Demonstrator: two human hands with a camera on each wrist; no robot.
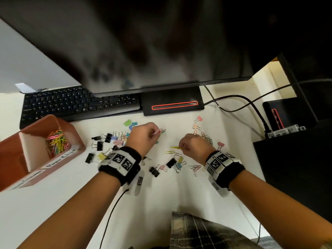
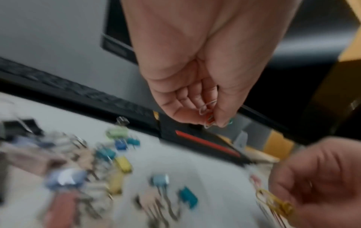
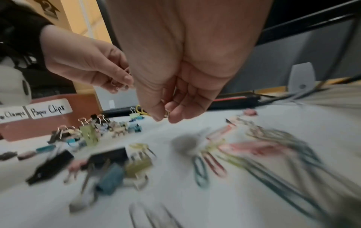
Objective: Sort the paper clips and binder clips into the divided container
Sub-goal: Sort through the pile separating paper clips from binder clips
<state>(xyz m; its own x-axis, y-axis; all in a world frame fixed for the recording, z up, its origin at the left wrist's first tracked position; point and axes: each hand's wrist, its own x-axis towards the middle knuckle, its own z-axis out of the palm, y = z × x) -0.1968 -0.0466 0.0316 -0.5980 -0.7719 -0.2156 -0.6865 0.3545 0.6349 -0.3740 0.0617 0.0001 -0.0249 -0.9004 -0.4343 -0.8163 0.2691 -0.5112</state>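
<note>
Paper clips (image 1: 206,137) and binder clips (image 1: 106,141) lie scattered on the white table (image 1: 161,191), binder clips mostly at 9 o'clock of the hands, loose paper clips at 3 o'clock. The left hand (image 1: 143,135) pinches a few paper clips between thumb and fingertips (image 2: 209,114); the right hand (image 1: 194,146) pinches a yellow paper clip (image 1: 175,147), both held above the table. The divided container (image 1: 75,139), brown, stands at 9 o'clock, its "Paper Clips" compartment holding coloured clips (image 1: 56,141).
</note>
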